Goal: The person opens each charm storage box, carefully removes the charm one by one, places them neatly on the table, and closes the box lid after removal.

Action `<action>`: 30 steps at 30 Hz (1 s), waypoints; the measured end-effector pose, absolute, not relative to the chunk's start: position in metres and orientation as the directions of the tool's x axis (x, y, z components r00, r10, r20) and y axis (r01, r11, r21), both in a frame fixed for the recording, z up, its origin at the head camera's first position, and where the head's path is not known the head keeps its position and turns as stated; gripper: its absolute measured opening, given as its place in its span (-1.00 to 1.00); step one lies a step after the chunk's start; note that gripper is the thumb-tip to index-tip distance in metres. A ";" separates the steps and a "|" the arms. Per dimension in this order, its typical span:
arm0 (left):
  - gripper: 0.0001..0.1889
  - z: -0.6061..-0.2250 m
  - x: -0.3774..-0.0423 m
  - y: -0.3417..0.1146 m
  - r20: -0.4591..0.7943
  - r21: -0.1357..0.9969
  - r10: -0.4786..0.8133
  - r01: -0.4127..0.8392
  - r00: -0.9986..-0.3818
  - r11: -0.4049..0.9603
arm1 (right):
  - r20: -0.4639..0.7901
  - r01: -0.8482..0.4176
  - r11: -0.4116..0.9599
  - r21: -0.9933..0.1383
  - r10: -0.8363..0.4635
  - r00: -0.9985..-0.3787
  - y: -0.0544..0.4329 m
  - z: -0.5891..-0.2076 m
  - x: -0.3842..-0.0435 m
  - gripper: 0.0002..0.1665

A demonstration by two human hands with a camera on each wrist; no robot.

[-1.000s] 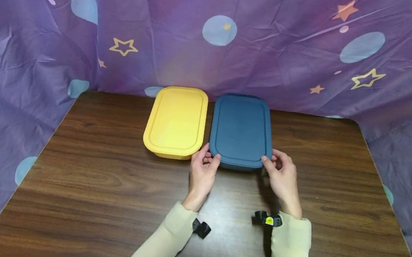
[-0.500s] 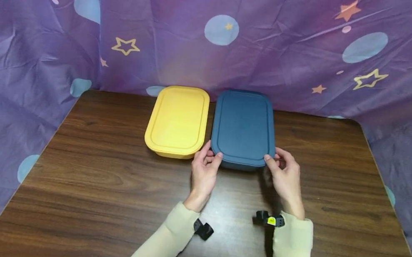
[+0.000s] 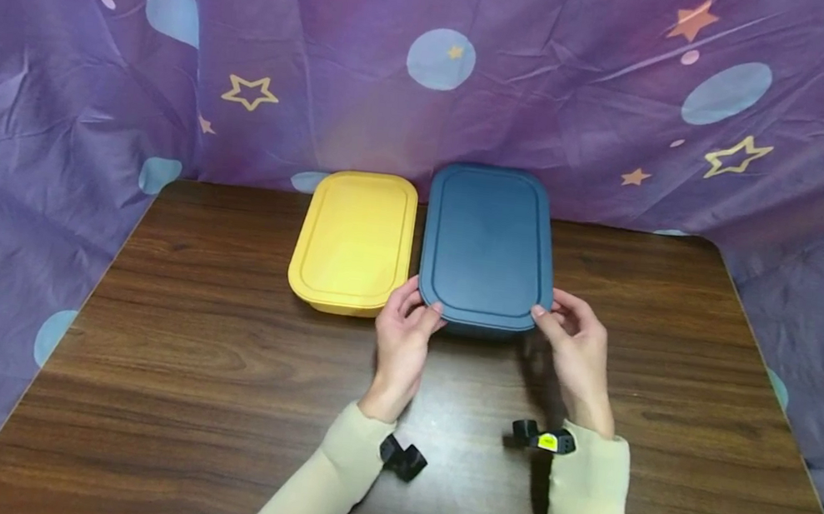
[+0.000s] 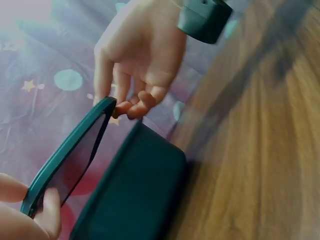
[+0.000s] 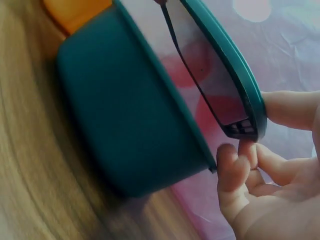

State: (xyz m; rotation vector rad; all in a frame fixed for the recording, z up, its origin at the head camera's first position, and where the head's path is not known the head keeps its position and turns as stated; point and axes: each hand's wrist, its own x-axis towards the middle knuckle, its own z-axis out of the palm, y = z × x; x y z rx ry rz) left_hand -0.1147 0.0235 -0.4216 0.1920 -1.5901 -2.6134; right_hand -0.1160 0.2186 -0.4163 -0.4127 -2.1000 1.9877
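A blue lid (image 3: 491, 240) is raised off its matching rectangular container, with a gap between them visible in both wrist views. The container (image 5: 115, 105) stands on the table below the lid and is mostly hidden in the head view. My left hand (image 3: 401, 348) pinches the lid's near left corner, thumb on top and fingers beneath. At the near right corner, my right hand (image 3: 576, 358) pinches the lid the same way. The right wrist view shows the lid's dark underside rim, with the right thumb on its outer face.
A yellow lidded container (image 3: 355, 238) sits just left of the blue one, close to my left hand. Both stand near the back edge of the brown wooden table (image 3: 215, 404). A purple curtain (image 3: 357, 59) with stars and circles hangs behind.
Both hands have raised the blue lid, and its far edge now reaches higher against the curtain. The yellow container has stayed put.
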 end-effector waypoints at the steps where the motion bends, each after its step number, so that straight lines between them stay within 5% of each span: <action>1: -0.48 -0.420 -0.115 0.023 -0.068 0.873 -0.117 -0.002 -0.991 -0.487 | -0.040 0.040 -0.006 -0.999 0.343 -0.938 0.219 -0.416 -0.116 -0.64; 8: -0.46 -0.415 -0.113 0.020 -0.082 0.794 -0.036 -0.043 -0.996 -0.606 | -0.051 -0.038 -0.417 -0.908 0.199 -0.979 0.222 -0.412 -0.112 -0.72; 15: -0.47 -0.408 -0.110 0.020 -0.085 0.736 0.027 -0.081 -0.996 -0.672 | 0.099 -0.056 -0.768 -0.639 -0.010 -0.995 0.226 -0.413 -0.111 -0.72; 19: -0.49 -0.407 -0.110 0.020 -0.090 0.723 0.039 -0.092 -0.995 -0.684 | 0.184 -0.043 -0.839 -0.542 -0.068 -0.981 0.226 -0.415 -0.113 -0.62; 30: -0.50 -0.407 -0.111 0.016 -0.093 0.718 0.062 -0.111 -0.994 -0.688 | 0.291 -0.127 -0.836 -0.533 -0.040 -0.956 0.223 -0.414 -0.112 -0.55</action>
